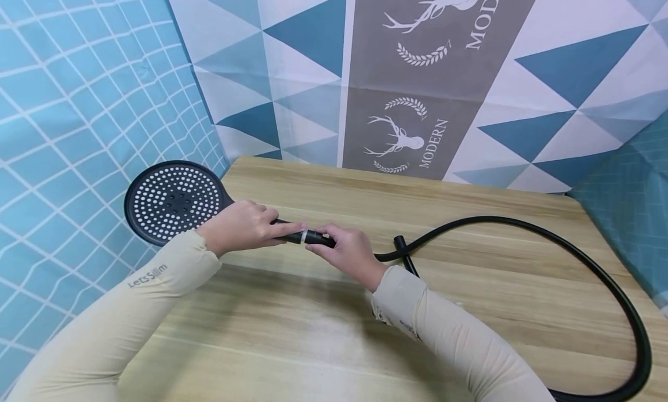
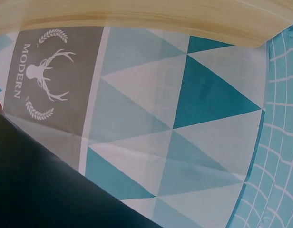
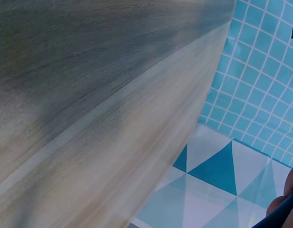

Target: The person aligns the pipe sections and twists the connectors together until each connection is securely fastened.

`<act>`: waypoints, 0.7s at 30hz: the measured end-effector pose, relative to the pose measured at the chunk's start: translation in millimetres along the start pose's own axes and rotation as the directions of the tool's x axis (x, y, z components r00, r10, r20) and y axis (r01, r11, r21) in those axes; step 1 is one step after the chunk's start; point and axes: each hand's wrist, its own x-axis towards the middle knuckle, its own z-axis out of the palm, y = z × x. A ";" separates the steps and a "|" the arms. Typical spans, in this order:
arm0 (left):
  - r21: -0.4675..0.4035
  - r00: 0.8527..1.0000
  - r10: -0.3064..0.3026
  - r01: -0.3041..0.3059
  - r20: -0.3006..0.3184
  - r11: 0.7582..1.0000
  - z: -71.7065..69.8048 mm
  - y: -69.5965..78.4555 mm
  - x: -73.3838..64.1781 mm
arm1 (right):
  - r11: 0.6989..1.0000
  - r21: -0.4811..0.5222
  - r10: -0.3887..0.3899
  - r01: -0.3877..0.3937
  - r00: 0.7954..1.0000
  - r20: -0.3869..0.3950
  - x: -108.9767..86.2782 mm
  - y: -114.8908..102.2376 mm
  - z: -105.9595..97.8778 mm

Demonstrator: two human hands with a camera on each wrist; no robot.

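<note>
A: What is being held, and by which hand?

B: A black shower head (image 1: 174,202) is held up near the left edge of the bench (image 1: 313,350). Its handle (image 1: 294,238) is gripped by the left hand (image 1: 244,227), with the index finger laid along it.

A: And the right hand (image 1: 356,252)?

B: The end piece (image 1: 317,238) of a black hose (image 1: 490,219) is pinched there between thumb and fingers. It is lined up with the handle, and a pale ring (image 1: 304,236) is seen at the meeting place. Whether the end piece is seated inside the handle or merely touched against it cannot be told.

A: Where is the rest of the hose found?

B: It is led out behind the right hand and laid in a wide loop over the right side of the bench. A short black tube (image 1: 399,242) is crossed by it near the right wrist; part of that tube is hidden by the right sleeve (image 1: 454,332).

A: How is the shower head's face turned?

B: Toward the head camera; it is dotted with pale holes in rings, and a few dark ones are grouped at the centre.

A: What is shown behind?

B: The bench is backed by a patterned wall (image 1: 308,36), printed with triangles and deer heads.
</note>
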 end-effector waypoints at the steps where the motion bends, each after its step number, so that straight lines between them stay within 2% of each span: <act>1: 0.000 1.000 -0.001 0.001 -0.002 1.000 0.0 0.0 0.0 | 1.000 -0.009 -0.015 0.015 1.000 -0.005 0.2 0.5 0.1; 6: 0.002 1.000 0.000 0.000 0.003 1.000 1.6 -0.1 0.6 | 0.998 -0.033 -0.046 0.045 0.999 -0.014 0.5 0.8 -0.3; 21: 0.017 1.000 -0.014 0.014 -0.004 1.000 3.9 2.4 -0.9 | 0.999 -0.027 0.019 -0.018 0.998 0.053 0.5 -2.8 -1.8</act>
